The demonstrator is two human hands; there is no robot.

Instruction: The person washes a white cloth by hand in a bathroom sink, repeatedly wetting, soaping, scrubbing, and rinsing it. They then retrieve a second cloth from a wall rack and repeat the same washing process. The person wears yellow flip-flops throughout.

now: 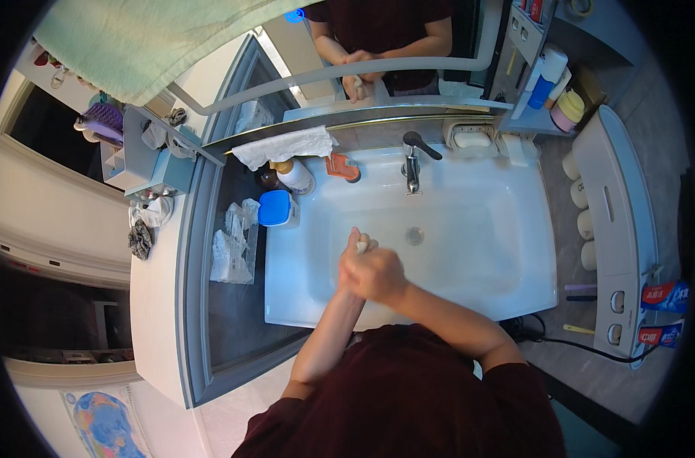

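Over the left part of the white washbasin (467, 286), my two hands are closed together. My left hand (349, 264) is underneath on the left, its thumb pointing up. Pressed against it from the right is my right hand (383, 275), slightly blurred. A small off-white thing (361, 247), perhaps cloth, pokes out between the fingers; the hands hide most of it. The mirror (381, 34) shows the same clasped hands with a whitish bit between them. Beyond them stands a chrome faucet (412, 166) with a dark lever, and the round drain (414, 236) lies to the right.
On the basin's left rim stand a blue-lidded tub (276, 208), a pump bottle (296, 177) and an orange tube (343, 167). A white cloth (284, 146) hangs behind them. Soap (472, 140) sits in a dish at the back. A grey holder (616, 217) with cups is at right.
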